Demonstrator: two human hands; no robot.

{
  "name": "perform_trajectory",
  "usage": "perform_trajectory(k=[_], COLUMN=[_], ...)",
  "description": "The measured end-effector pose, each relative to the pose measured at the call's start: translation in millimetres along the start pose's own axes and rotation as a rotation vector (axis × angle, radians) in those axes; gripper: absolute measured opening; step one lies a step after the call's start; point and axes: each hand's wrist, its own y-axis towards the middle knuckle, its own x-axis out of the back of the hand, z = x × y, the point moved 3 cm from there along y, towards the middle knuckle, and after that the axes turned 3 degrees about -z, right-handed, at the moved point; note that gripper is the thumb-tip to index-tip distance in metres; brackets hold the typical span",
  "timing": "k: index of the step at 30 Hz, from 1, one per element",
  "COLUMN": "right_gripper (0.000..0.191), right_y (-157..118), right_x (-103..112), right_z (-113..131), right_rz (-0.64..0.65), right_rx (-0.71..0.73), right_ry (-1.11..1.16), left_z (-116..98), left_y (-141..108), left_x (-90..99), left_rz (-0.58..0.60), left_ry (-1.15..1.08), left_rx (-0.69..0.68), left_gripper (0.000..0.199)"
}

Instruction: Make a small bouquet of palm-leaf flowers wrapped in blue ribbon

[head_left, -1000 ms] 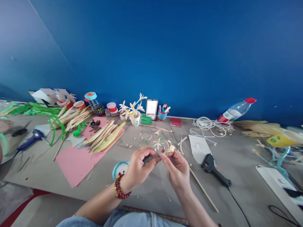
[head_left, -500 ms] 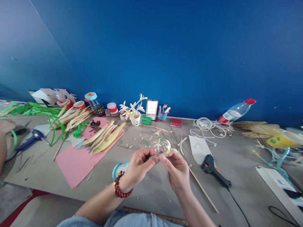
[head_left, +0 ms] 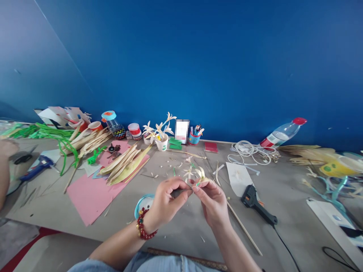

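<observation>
My left hand (head_left: 169,198), with a dark red bead bracelet (head_left: 144,225) at the wrist, is closed, thumb and forefinger pinched together. My right hand (head_left: 212,200) meets it fingertip to fingertip, also in a pinch. A thin green piece (head_left: 197,184) shows at the right fingertips; the rest of what they hold is hidden. Just beyond the fingers is a pale flower (head_left: 201,173); whether it joins the held piece I cannot tell. Another pale flower (head_left: 188,173) lies behind it. By my left wrist is a roll of light blue ribbon (head_left: 138,206).
A black glue gun (head_left: 258,206) and a thin stick (head_left: 245,228) lie at right. Left are pink paper (head_left: 87,196), dried husks (head_left: 124,166) and a blue glue gun (head_left: 36,168) near another person's arm (head_left: 4,170). A paper cup (head_left: 162,144) with flowers stands at the back.
My left hand's fingers have shifted slightly, and a dark gap shows between its thumb and forefinger. The pale strip seen there before is no longer visible. My right hand has barely moved.
</observation>
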Motion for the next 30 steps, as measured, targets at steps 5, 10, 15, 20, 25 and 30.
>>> perform_trajectory(k=[5,10,15,20,25,30], right_gripper=[0.024,0.027,0.024,0.020,0.022,0.021], right_y=[1.4,1.5,2.5,1.9,1.2,3.4], right_x=[3.0,3.1,2.3,2.3,3.6,6.6], right_z=[-3.1,-5.8,-4.6,-3.2,-2.8,-3.0], right_rz=[-0.005,-0.027,0.013,0.061,0.058,0.058], right_rx=[-0.027,-0.005,0.016,-0.004,-0.016,-0.003], right_ry=[-0.021,-0.036,-0.042,-0.021,-0.012,-0.028], left_z=[-7.7,-4.9,0.8,2.4,3.2,-0.6], left_y=[-0.6,1.8,3.8,6.5,5.2,4.3], left_x=[0.2,-0.1,0.4,2.1,1.6,3.6], left_rz=[0.014,0.033,0.043,0.068,0.068,0.018], left_ry=[0.191,0.186,0.061,-0.013,-0.051,0.037], left_rx=[-0.124,-0.065,-0.021,0.046,0.085,0.021], left_gripper=[0.010,0.013,0.011,0.017,0.016,0.008])
